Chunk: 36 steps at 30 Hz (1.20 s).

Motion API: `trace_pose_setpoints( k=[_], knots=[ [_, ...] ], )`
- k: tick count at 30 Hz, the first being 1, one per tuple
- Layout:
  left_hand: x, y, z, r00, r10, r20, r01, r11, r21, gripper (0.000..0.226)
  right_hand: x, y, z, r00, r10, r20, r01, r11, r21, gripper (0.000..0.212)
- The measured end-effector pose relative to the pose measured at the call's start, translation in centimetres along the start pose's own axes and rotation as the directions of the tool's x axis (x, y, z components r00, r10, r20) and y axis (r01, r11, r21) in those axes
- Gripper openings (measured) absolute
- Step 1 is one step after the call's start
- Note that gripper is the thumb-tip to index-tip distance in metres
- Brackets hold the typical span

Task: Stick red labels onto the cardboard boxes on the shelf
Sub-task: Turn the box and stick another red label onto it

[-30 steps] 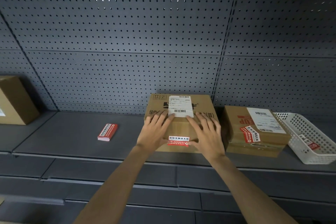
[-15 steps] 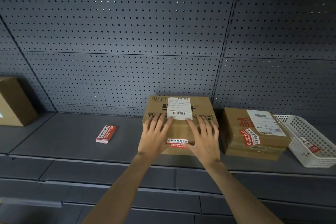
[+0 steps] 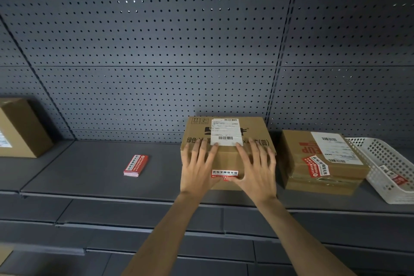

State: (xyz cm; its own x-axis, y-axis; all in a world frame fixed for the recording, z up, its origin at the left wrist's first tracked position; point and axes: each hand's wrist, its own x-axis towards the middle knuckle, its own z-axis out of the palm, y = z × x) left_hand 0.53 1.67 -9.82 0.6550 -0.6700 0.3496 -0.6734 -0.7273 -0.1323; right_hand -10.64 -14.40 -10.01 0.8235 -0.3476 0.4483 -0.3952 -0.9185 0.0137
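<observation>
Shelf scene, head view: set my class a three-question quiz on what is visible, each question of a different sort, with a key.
1. True or false: the middle box already carries a red label on its front face.
2. Where does the stack of spare labels lie? A) in the white basket B) on the shelf, left of the middle box C) on top of the right box
3. Fill in: the left hand and right hand both lie ____ and open on the middle box.

Key: 1 true; 2 B; 3 flat
</observation>
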Motion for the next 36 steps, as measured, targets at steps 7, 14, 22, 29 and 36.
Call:
trace_pose_setpoints(
  k=[7, 14, 22, 29, 36],
  knots=[
    [0.2, -1.5, 0.4, 0.996, 0.085, -0.041, -0.085, 0.996, 0.008, 0.132, 0.0, 1.9, 0.2, 0.992, -0.114, 0.048, 0.116, 0.992, -0.047, 0.135],
    [-0.2, -3.1, -0.1, 0.983, 0.181, -0.033, -0.179, 0.982, 0.061, 0.125, -0.4, 2.0, -0.1, 0.992, -0.118, 0.039, 0.120, 0.991, -0.051, 0.132],
    [0.0, -1.5, 0.7, 0.994, 0.101, -0.037, -0.100, 0.994, 0.044, 0.128, -0.3, 0.4, 0.6, 0.999, -0.038, -0.029, 0.037, 0.998, -0.047, 0.124],
    [-0.1, -3.1, 0.4, 0.984, 0.177, -0.029, -0.173, 0.979, 0.109, 0.138, -0.3, 2.0, 0.6, 0.993, -0.116, 0.000, 0.116, 0.990, -0.077, 0.132],
    [-0.3, -2.4, 0.4, 0.989, 0.139, -0.050, -0.138, 0.990, 0.034, 0.122, -0.4, 0.7, 0.2, 0.998, -0.029, -0.062, 0.029, 1.000, -0.001, 0.106]
  ],
)
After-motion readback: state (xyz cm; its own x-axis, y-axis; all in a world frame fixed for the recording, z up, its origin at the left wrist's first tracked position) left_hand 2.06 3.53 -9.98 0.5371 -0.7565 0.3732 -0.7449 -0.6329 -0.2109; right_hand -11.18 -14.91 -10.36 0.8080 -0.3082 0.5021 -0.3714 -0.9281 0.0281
